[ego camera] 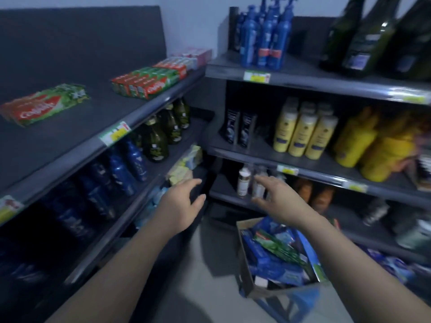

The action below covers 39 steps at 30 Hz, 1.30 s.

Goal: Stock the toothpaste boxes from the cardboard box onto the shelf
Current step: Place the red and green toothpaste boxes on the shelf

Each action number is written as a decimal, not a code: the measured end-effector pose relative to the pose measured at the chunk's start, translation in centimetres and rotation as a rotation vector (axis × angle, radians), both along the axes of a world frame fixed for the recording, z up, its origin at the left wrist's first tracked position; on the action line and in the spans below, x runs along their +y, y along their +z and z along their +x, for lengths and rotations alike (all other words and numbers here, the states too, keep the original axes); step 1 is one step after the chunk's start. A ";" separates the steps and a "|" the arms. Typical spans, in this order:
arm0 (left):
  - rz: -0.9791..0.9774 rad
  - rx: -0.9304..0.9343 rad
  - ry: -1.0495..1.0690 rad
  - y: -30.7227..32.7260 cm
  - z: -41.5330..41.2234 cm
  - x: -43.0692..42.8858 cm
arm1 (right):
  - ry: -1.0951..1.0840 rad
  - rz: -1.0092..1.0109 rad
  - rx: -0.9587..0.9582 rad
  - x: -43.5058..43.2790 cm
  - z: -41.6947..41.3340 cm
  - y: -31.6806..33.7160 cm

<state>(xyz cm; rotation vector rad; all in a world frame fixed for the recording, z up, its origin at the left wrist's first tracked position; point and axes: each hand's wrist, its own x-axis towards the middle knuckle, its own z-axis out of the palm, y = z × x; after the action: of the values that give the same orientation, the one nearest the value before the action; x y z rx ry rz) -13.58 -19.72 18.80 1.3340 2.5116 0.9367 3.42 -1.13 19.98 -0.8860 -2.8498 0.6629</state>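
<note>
A cardboard box (245, 259) sits low at the centre right, full of blue and green toothpaste boxes (277, 248). On the dark top shelf (70, 136) at the left lie a red and green toothpaste box (44, 106) and, further back, a row of red and green toothpaste boxes (147, 83). My left hand (182, 206) and my right hand (277, 199) both hover in mid air with relaxed fingers, holding nothing. The right hand is above the cardboard box's far edge.
Blue and green bottles (154, 141) fill the left unit's lower shelves. The right unit (303, 80) carries blue pump bottles, dark green bottles and yellow bottles. The cardboard box rests on a blue stool (293, 301). Pale floor (210, 264) lies between the units.
</note>
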 end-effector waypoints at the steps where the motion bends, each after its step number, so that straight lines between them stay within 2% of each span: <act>1: -0.025 -0.015 -0.026 -0.6 1.0 1.0 | -0.035 0.003 -0.013 0.8 1.8 -0.6; 8: -0.173 -0.120 -0.152 -5.1 8.6 9.4 | -0.299 -0.102 -0.085 6.4 14.1 -5.8; 13: -0.232 -0.283 -0.183 -9.0 14.4 14.9 | -0.396 -0.207 -0.147 10.5 20.4 -9.6; 17: -0.264 -0.449 -0.120 -12.3 17.0 18.4 | -0.432 -0.260 -0.154 13.8 23.5 -12.7; 23: -0.291 -0.537 -0.005 -16.0 17.7 22.4 | -0.552 -0.329 -0.060 17.1 24.3 -16.7; 28: -0.288 -0.635 0.092 -19.0 16.4 25.8 | -0.573 -0.372 -0.091 19.4 22.8 -20.5; 39: -0.402 -0.705 0.314 -27.5 11.5 33.6 | -0.683 -0.444 -0.042 23.4 19.4 -27.7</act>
<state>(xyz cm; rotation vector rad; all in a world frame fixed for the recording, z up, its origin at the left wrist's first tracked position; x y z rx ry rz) -2.12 13.90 -8.66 0.3938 2.1886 0.7189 22.80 22.32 -7.68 -1.8159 -2.1990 1.1721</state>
